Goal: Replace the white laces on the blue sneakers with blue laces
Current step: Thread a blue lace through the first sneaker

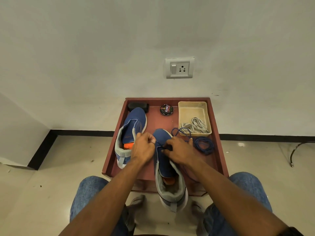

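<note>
Reddish-brown wood forms a low table (219,133) with a raised rim, pushed against a pale wall that carries a switch-and-socket plate (179,68); black skirting runs along a beige tiled floor. At the table's far edge sit a black brush (136,105), partly hidden behind a shoe toe, a round shoe-polish tin (166,109) and a cream plastic tray (192,108) holding the bundled white laces (194,126).

Eyelets on the near sneaker (164,160) are covered by the hands, so how far the lace is threaded cannot be made out; its heel hangs over the table's front edge above the person's jeans-clad knees. The left hand (144,147) is curled, pinching one end of a blue lace (181,131) by the shoe's tongue; the right hand (179,151) pinches it at the opposite side. The lace loops away toward the tray. A second, coiled blue lace (204,144) lies right of the hands.

The far sneaker (131,126), blue with grey collar and orange insole, lies unlaced at the left.
</note>
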